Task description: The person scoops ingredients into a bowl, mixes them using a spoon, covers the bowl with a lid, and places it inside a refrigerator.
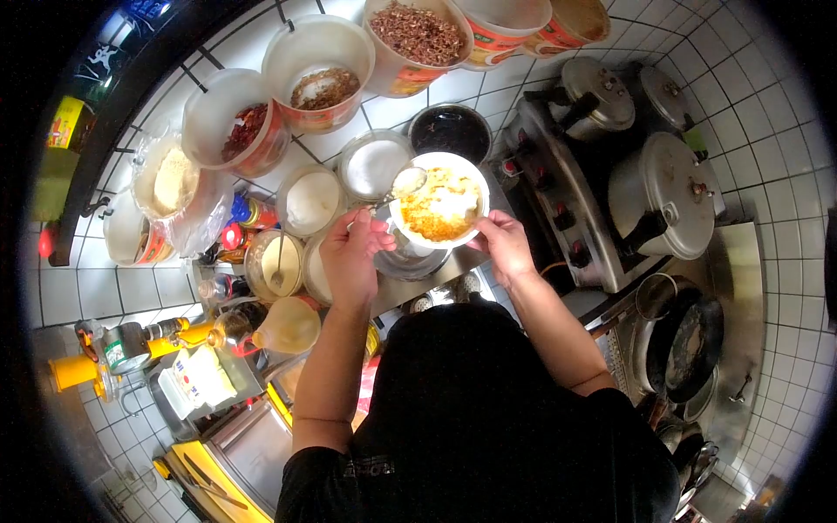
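A white bowl with crumbly yellow-orange food and a white heap in it is held up in front of me. My right hand grips its right rim between thumb and fingers. Closed around the handle of a metal spoon, my left hand is at the bowl's left side. The spoon's head lies over the bowl's upper left edge and looks filled with something white. Just behind are a tub of white powder and a pot of dark liquid.
Hanging tubs of dried spices line the tiled wall. On the left, a container with a spoon stands near a pale jug. To the right are a gas stove, pressure cookers and a dark wok.
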